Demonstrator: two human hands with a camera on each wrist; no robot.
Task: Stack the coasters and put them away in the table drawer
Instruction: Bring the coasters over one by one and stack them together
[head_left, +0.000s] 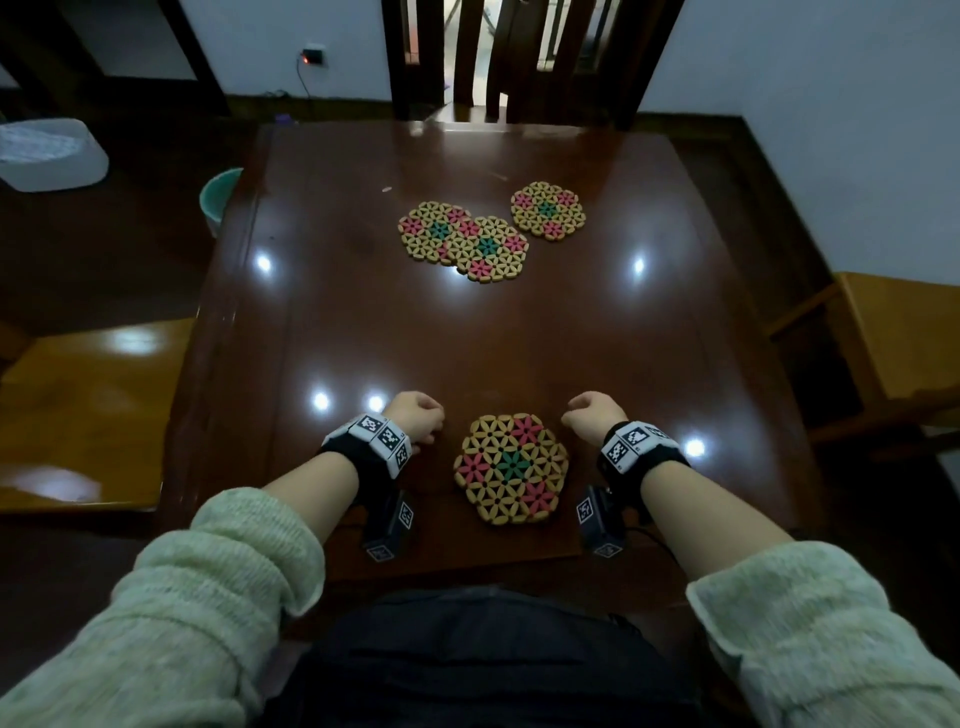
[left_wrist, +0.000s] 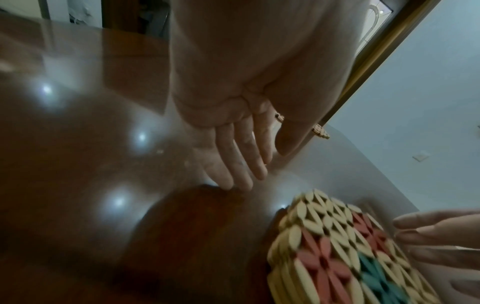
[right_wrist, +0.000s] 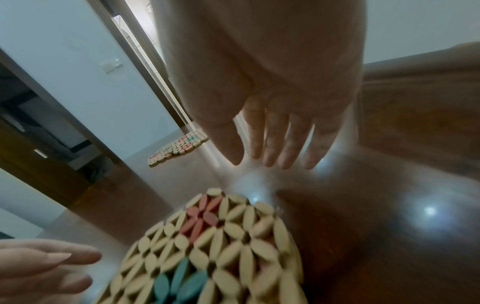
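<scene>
The dark polished table (head_left: 363, 322) carried four hexagonal woven coasters. Two overlapping coasters (head_left: 462, 240) lay at the far centre, with a single coaster (head_left: 548, 209) just beside them to the right. The near coaster (head_left: 511, 467) lay flat by the front edge, between both hands. The left hand (head_left: 415, 421) and right hand (head_left: 597, 418) sat just beside it, apart from it, fingers loosely extended and slightly apart, holding nothing. No drawer could be seen.
</scene>
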